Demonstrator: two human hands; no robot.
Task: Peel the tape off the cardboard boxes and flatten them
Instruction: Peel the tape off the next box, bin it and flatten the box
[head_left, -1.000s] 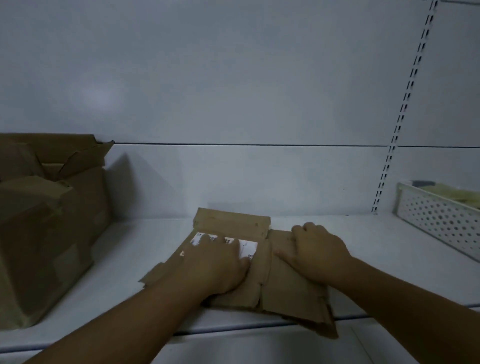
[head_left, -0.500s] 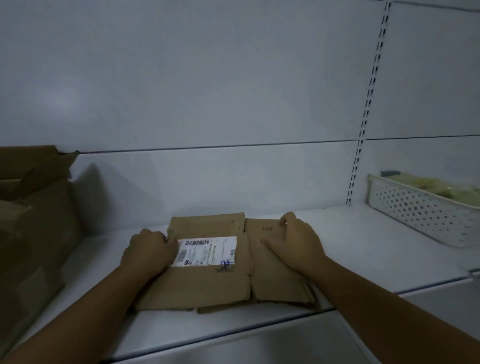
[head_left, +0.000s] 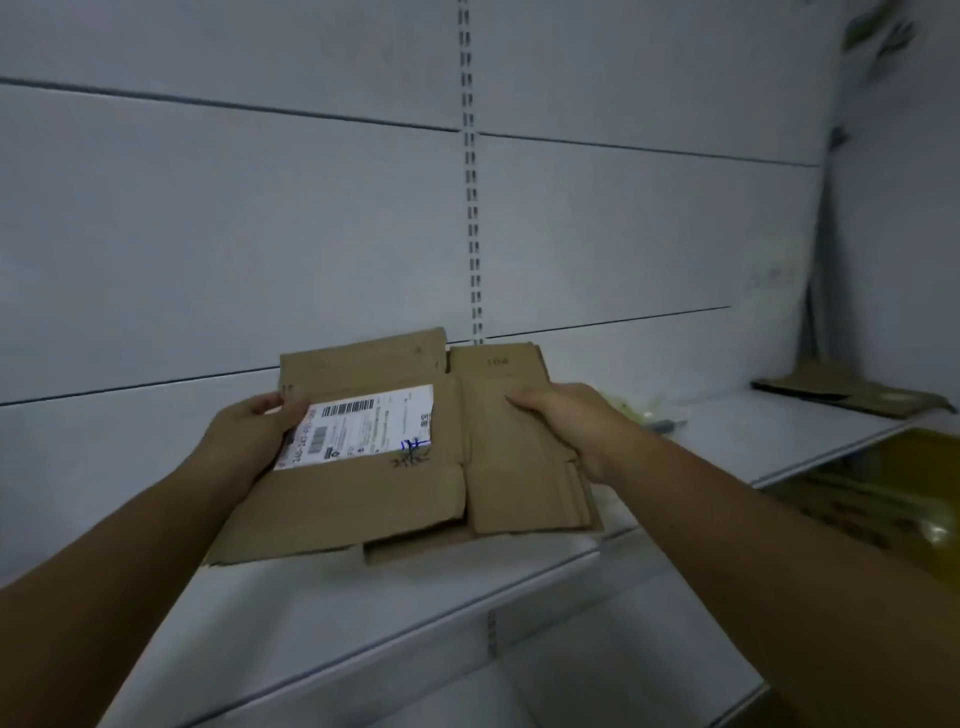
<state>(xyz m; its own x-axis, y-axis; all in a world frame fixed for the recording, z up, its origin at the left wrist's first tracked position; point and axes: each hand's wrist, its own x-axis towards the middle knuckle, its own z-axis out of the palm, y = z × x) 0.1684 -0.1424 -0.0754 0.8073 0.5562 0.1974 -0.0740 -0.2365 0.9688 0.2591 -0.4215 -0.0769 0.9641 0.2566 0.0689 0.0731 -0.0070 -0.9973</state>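
- The left hand (head_left: 244, 439) grips the left edge of the flattened brown cardboard box (head_left: 405, 457): the thumb lies on top, its tip on the near-left corner of the label, and the remaining fingers are curled out of sight under the board.
- The flattened brown cardboard box is held between both hands, tilted with its far edge higher, above the front part of the white metal shelf (head_left: 363, 613). Whether its near edge touches the shelf cannot be told.
- A white rectangular shipping label with black barcodes (head_left: 358, 426) is stuck on the left half of the box, and dark handwriting with a blue mark sits at the label's near-right corner.
- Right of the label, a vertical fold divides the box; the right half shows several stacked layers of board at its near-right corner.
- A slotted white upright rail (head_left: 470, 208) runs up the wall panel behind the box, ending just behind its far edge.
- The right hand (head_left: 566, 421) clasps the right edge of the box, thumb pressed flat on top, the other fingers wrapped beneath.
- Far right of the box, a flat pile of brown cardboard (head_left: 852, 392) lies on another white shelf.
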